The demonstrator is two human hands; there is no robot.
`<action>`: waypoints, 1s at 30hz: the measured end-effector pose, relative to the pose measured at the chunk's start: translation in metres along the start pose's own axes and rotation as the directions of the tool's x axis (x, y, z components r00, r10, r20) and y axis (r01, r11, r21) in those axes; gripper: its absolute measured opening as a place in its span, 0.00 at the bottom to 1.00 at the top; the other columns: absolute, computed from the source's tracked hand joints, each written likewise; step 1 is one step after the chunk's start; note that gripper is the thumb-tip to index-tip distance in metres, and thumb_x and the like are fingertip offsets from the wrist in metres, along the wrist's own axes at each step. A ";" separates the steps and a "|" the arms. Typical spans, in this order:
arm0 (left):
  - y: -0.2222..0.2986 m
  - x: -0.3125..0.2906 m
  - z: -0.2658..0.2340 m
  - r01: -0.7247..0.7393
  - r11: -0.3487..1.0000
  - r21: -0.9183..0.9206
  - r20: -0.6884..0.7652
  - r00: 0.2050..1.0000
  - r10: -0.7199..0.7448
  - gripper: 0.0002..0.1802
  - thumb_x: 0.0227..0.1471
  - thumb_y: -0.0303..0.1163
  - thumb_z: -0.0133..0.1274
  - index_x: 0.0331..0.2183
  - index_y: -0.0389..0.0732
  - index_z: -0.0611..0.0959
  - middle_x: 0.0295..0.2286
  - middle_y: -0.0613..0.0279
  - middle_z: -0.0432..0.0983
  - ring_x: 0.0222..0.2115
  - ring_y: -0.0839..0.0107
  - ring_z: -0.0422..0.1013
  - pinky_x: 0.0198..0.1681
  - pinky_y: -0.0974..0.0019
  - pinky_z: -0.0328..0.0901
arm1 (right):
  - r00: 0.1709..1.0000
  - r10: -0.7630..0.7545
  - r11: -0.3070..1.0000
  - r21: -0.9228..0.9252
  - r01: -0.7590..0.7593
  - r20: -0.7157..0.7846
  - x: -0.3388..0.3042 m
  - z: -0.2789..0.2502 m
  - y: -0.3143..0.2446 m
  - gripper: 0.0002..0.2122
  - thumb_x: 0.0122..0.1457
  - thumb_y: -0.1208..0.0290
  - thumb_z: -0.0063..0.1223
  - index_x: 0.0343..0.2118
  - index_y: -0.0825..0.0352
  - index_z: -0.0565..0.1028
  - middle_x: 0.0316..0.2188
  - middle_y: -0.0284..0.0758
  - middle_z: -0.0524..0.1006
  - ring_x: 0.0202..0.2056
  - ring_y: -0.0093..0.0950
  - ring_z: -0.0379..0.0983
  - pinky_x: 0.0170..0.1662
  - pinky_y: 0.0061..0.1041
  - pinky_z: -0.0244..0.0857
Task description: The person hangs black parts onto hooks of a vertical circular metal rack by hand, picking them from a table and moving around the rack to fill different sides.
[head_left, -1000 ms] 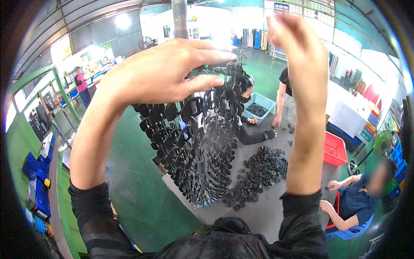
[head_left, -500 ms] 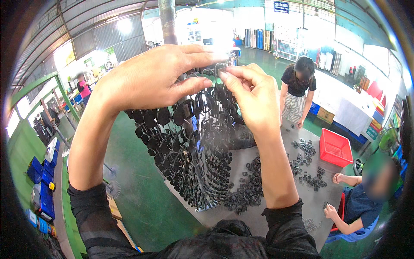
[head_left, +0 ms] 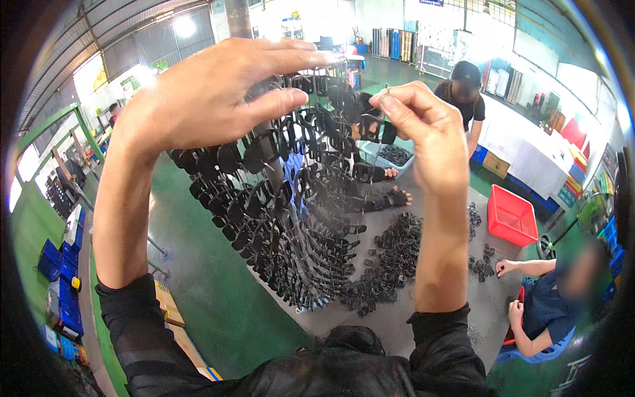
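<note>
In front of me hangs a dense, tapering rack of small black parts (head_left: 264, 198) on thin metal hooks. My left hand (head_left: 211, 96) reaches over its top, fingers stretched out and thumb apart; the fingertips lie near the top hooks, and whether they touch is unclear. To the right of the rack, my right hand (head_left: 430, 122) is closed in a pinch on a thin metal hook (head_left: 386, 89). A pair of black parts (head_left: 378, 131) hangs just below those fingers, apart from the rack.
Piles of loose black parts (head_left: 393, 264) cover part of the grey table (head_left: 443, 331). A red basket (head_left: 512, 215) stands at its right edge. Behind the rack, a person's gloved hands lie near a pale tub (head_left: 397, 159) of black parts. Other people work at the far side and right.
My right hand has moved right, away from the rack's top, with the hook and black parts. My left hand has shifted slightly left and up. A person behind the rack has come into view.
</note>
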State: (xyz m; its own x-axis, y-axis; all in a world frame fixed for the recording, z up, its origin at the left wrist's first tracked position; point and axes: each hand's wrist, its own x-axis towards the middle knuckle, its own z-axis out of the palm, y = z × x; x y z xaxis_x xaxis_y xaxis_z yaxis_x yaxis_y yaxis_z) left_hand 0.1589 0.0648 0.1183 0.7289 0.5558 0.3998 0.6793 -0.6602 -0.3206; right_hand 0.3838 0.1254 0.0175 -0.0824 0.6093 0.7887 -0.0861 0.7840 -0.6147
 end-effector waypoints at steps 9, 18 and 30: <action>0.001 -0.004 0.000 -0.031 0.999 0.041 -0.023 0.999 0.032 0.24 0.55 0.37 0.47 0.52 0.39 0.71 0.51 0.49 0.68 0.52 0.50 0.64 0.55 0.55 0.58 | 0.987 0.115 0.317 -0.938 -0.141 -0.110 0.037 -0.149 0.056 0.10 0.55 0.68 0.54 0.36 0.68 0.79 0.27 0.35 0.78 0.31 0.27 0.75 0.29 0.28 0.68; 0.007 -0.009 -0.006 -0.035 0.999 0.022 -0.016 0.999 0.035 0.27 0.54 0.42 0.48 0.54 0.42 0.70 0.53 0.46 0.64 0.54 0.48 0.61 0.58 0.54 0.56 | 0.959 -0.282 0.869 -0.429 0.247 -0.018 -0.001 0.004 -0.003 0.08 0.52 0.67 0.59 0.31 0.65 0.79 0.24 0.34 0.74 0.25 0.26 0.70 0.30 0.25 0.64; 0.027 0.011 -0.020 0.038 0.997 0.068 0.136 0.990 -0.047 0.34 0.52 0.47 0.52 0.53 0.33 0.68 0.52 0.43 0.66 0.54 0.51 0.62 0.57 0.57 0.57 | 0.975 -0.197 0.872 -0.473 0.125 -0.104 0.006 0.041 -0.013 0.07 0.51 0.69 0.57 0.30 0.67 0.78 0.23 0.38 0.73 0.26 0.34 0.72 0.32 0.33 0.64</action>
State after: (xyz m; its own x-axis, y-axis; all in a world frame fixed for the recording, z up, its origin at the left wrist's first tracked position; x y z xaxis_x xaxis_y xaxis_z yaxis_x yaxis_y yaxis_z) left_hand 0.1839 0.0427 0.1308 0.7013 0.6496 0.2937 0.7105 -0.6031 -0.3626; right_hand 0.3439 0.1140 0.0291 0.0399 0.4523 0.8910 0.3841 0.8163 -0.4315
